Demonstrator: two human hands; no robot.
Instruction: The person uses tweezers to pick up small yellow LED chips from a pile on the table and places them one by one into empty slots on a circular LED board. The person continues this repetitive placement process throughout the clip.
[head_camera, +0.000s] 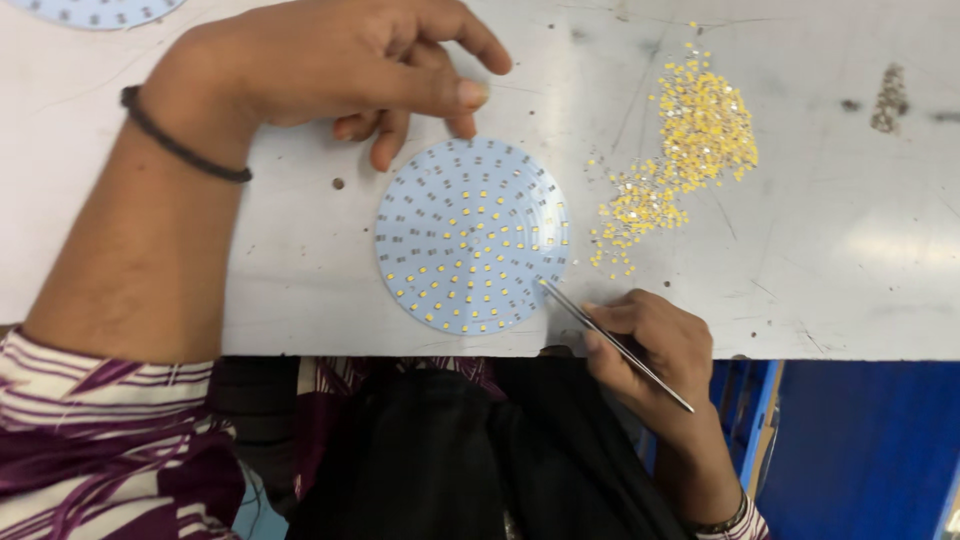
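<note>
2nd round board (95, 10) cut off by top edge; grey specks (889, 98) unclear.

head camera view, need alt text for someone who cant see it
A person's right hand holds metal tweezers with the tip at the edge of a round white LED board, partly filled with small yellow chips. The left hand rests fingertips at the board's top edge; a loose pile of yellow chips lies on the grey table.

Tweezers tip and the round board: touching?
Touching. The head view shows the tip of the tweezers, held in the right hand, resting on the lower right edge of the round board, with no gap visible.
</note>
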